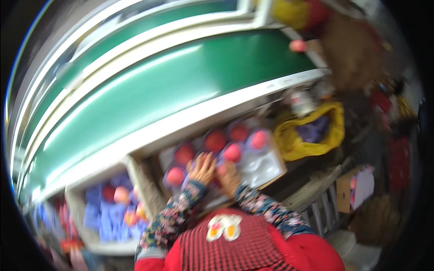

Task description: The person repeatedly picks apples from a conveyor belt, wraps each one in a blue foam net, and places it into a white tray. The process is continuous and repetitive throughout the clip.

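Observation:
Both my hands are over a cardboard box (281, 172) of round red fruit, probably peaches or apples, set in purple foam nets. My left hand (201, 169) lies with its fingers stretched and slightly apart over the middle of the box; what lies under its palm is hidden. Close beside it, my right hand (231, 179) touches a pinkish fruit (222, 169); blur hides whether its fingers grip it. Other netted fruit, such as a red one (215, 140) and a pink one (232, 152), sit around them. A pale moulded tray (259, 166) with bare hollows shows at the box's right side.
A green conveyor belt (162, 84) with a white rim runs beyond the box, one fruit (297, 45) at its far end. To the left, a bin (130, 169) holds purple foam nets (113, 216) and loose fruit. A yellow bag (308, 149) with purple contents stands right.

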`<state>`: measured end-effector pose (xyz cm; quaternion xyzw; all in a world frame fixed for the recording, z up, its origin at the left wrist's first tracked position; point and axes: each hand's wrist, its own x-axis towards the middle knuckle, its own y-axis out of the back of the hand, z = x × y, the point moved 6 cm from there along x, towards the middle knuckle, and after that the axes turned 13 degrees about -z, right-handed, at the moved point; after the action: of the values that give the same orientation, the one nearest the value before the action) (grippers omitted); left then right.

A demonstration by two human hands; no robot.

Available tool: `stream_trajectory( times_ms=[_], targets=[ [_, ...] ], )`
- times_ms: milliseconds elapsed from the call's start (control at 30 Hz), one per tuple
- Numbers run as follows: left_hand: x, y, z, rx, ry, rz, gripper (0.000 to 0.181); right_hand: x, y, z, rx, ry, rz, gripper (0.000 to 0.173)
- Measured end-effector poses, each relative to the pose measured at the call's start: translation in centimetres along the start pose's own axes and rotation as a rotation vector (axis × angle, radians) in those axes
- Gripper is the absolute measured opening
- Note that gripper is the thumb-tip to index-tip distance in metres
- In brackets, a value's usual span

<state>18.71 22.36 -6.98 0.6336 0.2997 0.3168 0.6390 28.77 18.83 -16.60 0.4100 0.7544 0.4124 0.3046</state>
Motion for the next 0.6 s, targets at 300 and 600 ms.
stream_trajectory(
  times_ms=[300, 600],
  targets=[
    [2.2, -6.0, -2.6, -0.021, -0.114, -0.247, 0.042, -0.5, 3.7, -2.3, -0.033, -0.187, -0.155, 0.085],
    [1.1, -6.8, -3.6, -0.058, -0.068, -0.054, 0.030, 1.4, 0.8, -2.2, -0.083, -0.212, -0.133, 0.081]
  ],
)
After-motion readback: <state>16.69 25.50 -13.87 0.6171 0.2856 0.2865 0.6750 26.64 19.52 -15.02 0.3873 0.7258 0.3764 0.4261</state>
